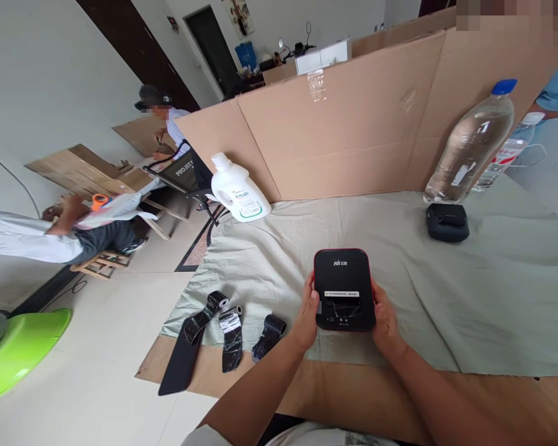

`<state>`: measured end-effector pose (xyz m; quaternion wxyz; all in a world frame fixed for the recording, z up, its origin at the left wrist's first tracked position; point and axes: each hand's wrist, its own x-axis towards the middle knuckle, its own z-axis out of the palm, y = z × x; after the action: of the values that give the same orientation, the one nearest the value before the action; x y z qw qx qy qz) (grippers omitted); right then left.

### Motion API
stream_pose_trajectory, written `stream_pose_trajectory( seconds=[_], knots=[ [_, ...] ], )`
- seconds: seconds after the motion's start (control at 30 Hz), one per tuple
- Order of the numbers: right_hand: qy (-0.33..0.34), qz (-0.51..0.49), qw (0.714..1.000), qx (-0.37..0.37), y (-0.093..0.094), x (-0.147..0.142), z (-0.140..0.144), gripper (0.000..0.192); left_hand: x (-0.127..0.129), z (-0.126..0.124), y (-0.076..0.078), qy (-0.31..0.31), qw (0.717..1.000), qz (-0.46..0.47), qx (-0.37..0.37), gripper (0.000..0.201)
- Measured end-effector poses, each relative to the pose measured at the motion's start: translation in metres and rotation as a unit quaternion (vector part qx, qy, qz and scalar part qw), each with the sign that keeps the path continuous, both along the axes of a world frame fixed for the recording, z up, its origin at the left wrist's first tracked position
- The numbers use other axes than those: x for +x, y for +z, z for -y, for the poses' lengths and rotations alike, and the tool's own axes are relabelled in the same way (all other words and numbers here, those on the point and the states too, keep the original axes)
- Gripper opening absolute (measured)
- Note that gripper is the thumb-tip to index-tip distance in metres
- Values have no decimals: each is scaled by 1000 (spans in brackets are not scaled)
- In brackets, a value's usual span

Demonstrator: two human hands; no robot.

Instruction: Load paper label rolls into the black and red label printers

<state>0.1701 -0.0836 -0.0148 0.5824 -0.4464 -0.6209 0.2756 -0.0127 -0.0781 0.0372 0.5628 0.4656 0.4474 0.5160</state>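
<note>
Between my two hands is a small black printer [345, 275] with a red edge, a white logo, a pale label strip and a glossy dark window near its front. My left hand [308, 316] is closed on its left side, the thumb near the front corner. On the opposite side, the fingers of my right hand [385, 319] wrap the edge, partly hidden. Left of my left forearm lie black plastic film rolls: one nearest [270, 336], one in the middle [231, 337], and another [205, 316] over a flat black strip [181, 362].
A greenish-grey cloth [400, 272] covers the table, with a cardboard wall [344, 136] behind. A white jug [240, 191] stands back left. At back right are a large clear bottle [472, 148], a smaller bottle [509, 155] and a black case [447, 223]. People sit working at left.
</note>
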Motion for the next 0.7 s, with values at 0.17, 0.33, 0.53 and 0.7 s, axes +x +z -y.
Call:
stream_pose_trajectory(
  seconds=[0.17,0.33,0.53,0.7],
  knots=[
    [65,61,996,3,10,0,4,61,-10,-19,13,42,977,186,-90,55],
    [110,86,990,-29,2,-4,9,62,-48,-67,17,68,964,221,-134,42],
    [93,140,983,-76,-12,-5,11,60,-129,-177,28,161,963,200,-85,30],
    [104,197,971,-85,-21,-6,10,65,-188,-242,33,271,938,188,-106,17]
  ],
)
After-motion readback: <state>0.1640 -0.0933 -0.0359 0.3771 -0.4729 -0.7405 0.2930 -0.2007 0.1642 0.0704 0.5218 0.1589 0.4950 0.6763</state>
